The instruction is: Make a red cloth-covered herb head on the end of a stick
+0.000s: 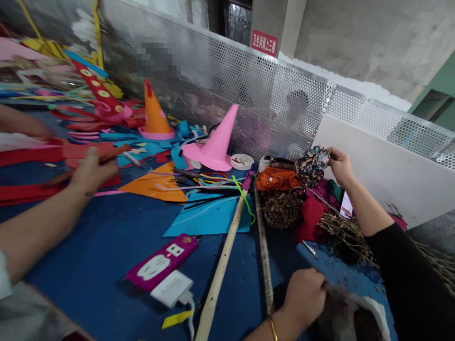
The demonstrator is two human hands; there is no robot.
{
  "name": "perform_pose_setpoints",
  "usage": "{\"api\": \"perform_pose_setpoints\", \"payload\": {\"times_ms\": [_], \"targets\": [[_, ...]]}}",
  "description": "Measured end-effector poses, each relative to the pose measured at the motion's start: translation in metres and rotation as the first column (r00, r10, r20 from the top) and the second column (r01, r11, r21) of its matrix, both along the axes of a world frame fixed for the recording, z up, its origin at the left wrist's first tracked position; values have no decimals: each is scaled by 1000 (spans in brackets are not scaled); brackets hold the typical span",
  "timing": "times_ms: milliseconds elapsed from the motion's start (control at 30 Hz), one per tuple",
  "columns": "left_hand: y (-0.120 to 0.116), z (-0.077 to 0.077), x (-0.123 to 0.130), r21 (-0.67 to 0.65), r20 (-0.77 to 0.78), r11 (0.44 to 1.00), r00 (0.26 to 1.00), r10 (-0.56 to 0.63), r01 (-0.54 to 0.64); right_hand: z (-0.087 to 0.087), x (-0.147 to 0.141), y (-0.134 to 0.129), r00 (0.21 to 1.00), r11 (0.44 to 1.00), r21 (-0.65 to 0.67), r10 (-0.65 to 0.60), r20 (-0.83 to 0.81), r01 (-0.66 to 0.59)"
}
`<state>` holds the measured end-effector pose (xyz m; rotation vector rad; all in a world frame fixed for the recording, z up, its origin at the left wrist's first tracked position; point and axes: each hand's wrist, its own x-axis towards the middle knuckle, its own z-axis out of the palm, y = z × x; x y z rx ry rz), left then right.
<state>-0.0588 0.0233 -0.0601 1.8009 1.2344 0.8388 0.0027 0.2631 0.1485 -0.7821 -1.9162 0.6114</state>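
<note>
Right hand: Because its fingers [331,155] pinch only one side of the scrunched patterned cloth [312,165], most of the bundle is left unsqueezed; the hand [341,166] is closed on it, palm empty as far as shows.
Patterned cloth: at the top of the fabric pile, towards the worktop's [85,255] far edge, in front of the mesh [220,52].
Left hand: the hand [306,296] with the bangle is beside the bag [378,310], near side; its fingers bend down, but I cannot tell whether they grip. Being so close, it could steady the bag.
Fabric pile: orange cloth [277,179] and red cloth [309,220] sit beside the twigs [350,237], probably grouped within easy reach.
Mesh: it runs along the far edge, perhaps stopping things sliding off; a white board [384,161] leans there.
Hats: the pink hat [222,142] and orange hat [155,116] stand on their brims near the far edge, likely to save the cones from crushing.
Sticks: the pale stick [222,263] slants from the near side onto the blue sheet [199,213], perhaps weighting it; the dark stick [263,246] lies beside it.
Co-worker: another person's hand [94,168] holds reddish material over the left side.
</note>
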Motion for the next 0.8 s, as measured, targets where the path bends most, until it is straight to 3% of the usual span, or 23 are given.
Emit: {"api": "perform_pose_setpoints", "payload": {"times_ms": [67,100,133,167,233,267,333,400,433,533,600,700,800], "targets": [[9,3,-5,-156,211,982,967,141,-109,6,8,-20,998,998,38,43,35,-45],[15,5,-9,-285,361,950,904,229,-127,8,13,-32,994,996,50,72,79,-76],[21,8,-15,-460,509,877,769,387,-136,9,17,-45,985,993,56,99,141,-108],[26,12,-21,-587,618,807,603,504,-72,9,21,-60,969,988,58,126,213,-141],[33,20,-34,-651,737,755,303,604,75,3,29,-94,915,976,80,161,369,-204],[35,24,-40,-646,759,751,216,614,136,-3,32,-112,880,964,98,179,440,-245],[36,31,-46,-602,798,766,134,587,228,-21,38,-148,800,940,134,186,570,-314],[35,34,-46,-551,834,796,135,535,250,-46,44,-179,713,935,137,149,686,-328],[35,33,-43,-545,838,804,176,516,239,-60,48,-192,681,938,135,127,721,-318],[34,25,-33,-602,767,783,384,514,153,-101,64,-219,682,960,164,36,730,-227],[36,18,-28,-633,704,770,469,533,75,-123,75,-229,685,969,193,-35,727,-155],[43,11,-27,-603,670,795,501,548,-63,-141,84,-235,641,972,223,-125,757,-75],[50,11,-32,-514,615,822,564,552,-244,-141,86,-239,591,984,159,-82,802,-80]]}}
